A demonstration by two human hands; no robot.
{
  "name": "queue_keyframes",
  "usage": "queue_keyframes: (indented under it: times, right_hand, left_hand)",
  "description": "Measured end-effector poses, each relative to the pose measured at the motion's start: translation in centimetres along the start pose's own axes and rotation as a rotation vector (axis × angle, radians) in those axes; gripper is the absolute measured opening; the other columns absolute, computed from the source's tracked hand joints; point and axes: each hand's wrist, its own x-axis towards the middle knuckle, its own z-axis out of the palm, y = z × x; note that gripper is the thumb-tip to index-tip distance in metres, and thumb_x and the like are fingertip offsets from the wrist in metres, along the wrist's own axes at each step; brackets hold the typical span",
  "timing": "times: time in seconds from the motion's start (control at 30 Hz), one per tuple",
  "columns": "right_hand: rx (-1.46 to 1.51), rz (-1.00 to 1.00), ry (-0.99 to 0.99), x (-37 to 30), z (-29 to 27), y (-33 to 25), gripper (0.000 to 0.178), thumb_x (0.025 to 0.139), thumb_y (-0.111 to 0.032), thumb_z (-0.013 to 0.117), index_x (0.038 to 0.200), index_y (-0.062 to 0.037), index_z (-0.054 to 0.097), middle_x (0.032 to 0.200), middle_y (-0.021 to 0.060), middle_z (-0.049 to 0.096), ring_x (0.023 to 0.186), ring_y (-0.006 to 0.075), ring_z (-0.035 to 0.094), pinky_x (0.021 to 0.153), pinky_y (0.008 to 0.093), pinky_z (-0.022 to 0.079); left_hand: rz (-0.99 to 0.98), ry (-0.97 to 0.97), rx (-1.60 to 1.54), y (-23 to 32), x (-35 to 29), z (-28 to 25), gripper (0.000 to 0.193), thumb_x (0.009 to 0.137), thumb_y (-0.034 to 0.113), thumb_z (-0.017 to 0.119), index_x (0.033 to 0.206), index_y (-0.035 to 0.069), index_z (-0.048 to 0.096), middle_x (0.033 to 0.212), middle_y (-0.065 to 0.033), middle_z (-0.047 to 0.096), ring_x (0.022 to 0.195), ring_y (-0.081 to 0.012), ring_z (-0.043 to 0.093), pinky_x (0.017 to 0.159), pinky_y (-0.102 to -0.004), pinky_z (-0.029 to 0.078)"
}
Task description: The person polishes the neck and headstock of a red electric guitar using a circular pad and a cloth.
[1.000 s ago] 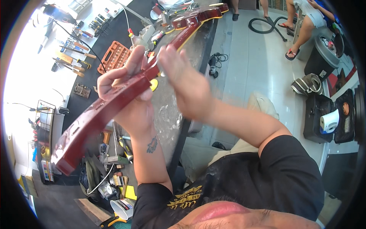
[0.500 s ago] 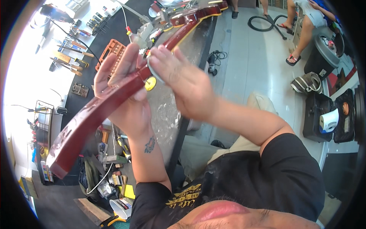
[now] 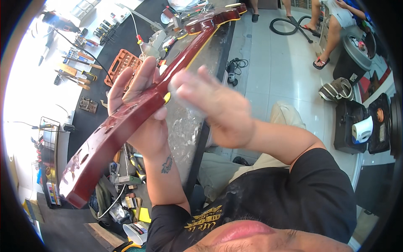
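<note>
A glossy dark red guitar runs from the far workbench toward me, its horned body at the far end. Its headstock juts toward the lower left, with small holes in its face. My left hand cradles it from below near the headstock, fingers up along the far side and thumb at the near edge. A small round yellow thing pokes out beside the neck, partly hidden. My right hand hovers just right of the neck, apart from it, its fingers smeared by motion; whether they hold anything is unclear.
Beneath the guitar stretches a dark, dusty workbench. An orange tool case, screwdrivers and loose tools lie on its left. On the floor to the right are a black hose, a bin and an open black case. Another person sits beyond.
My right hand has drawn off the neck to the right and slightly down. The headstock has shifted a little down and right with my left hand. Less of the yellow thing shows.
</note>
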Motion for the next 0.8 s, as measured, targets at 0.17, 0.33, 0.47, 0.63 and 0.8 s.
queue_keyframes:
  times: [0.17,0.33,0.47,0.63,0.8]
  right_hand:
    - [-0.219,0.196,0.232,0.8,-2.3,6.4,0.042,0.104,0.003,0.049,0.145,0.0048,0.057,0.139,0.0222,0.068,0.133,0.0327,0.065,0.119,0.0414,0.044]
    - [-0.172,0.511,0.142,1.3,-1.8,7.6,0.034,0.112,-0.014,0.05,0.141,-0.0011,0.062,0.125,0.0125,0.076,0.112,0.0213,0.073,0.099,0.0308,0.053]
    - [-0.191,0.421,0.208,0.9,-0.2,8.1,0.03,0.108,-0.012,0.056,0.135,-0.0074,0.068,0.106,0.0204,0.075,0.091,0.0362,0.074,0.082,0.0364,0.056]
    - [-0.082,0.465,0.206,2.1,-0.2,6.0,0.03,0.108,-0.011,0.054,0.134,-0.0066,0.068,0.106,0.0198,0.075,0.092,0.0363,0.073,0.082,0.0371,0.057]
    - [0.055,0.398,0.108,3.1,-0.9,4.1,0.032,0.111,-0.01,0.05,0.138,-0.0041,0.066,0.117,0.0129,0.077,0.105,0.0148,0.071,0.095,0.028,0.053]
  left_hand:
    - [0.021,-0.048,-0.043,0.1,0.0,0.7,0.094,0.078,0.025,0.096,0.146,-0.006,0.039,0.138,-0.0378,0.061,0.126,-0.0332,0.067,0.108,-0.0419,0.054]
    - [0.031,-0.053,-0.05,0.0,0.1,0.2,0.09,0.08,0.018,0.095,0.146,-0.005,0.039,0.139,-0.0371,0.061,0.127,-0.0333,0.067,0.108,-0.0416,0.055]
    - [0.019,-0.057,-0.071,-0.1,0.0,0.1,0.09,0.079,0.017,0.095,0.146,-0.005,0.038,0.139,-0.0369,0.061,0.128,-0.0349,0.066,0.109,-0.0423,0.055]
    - [0.027,-0.059,-0.081,0.0,0.0,0.1,0.092,0.077,0.015,0.096,0.147,-0.005,0.039,0.14,-0.0364,0.061,0.128,-0.0349,0.066,0.109,-0.0418,0.055]
    - [0.046,-0.092,-0.065,0.1,0.4,-0.4,0.092,0.076,0.01,0.095,0.148,-0.005,0.039,0.141,-0.036,0.06,0.129,-0.0351,0.065,0.109,-0.042,0.055]
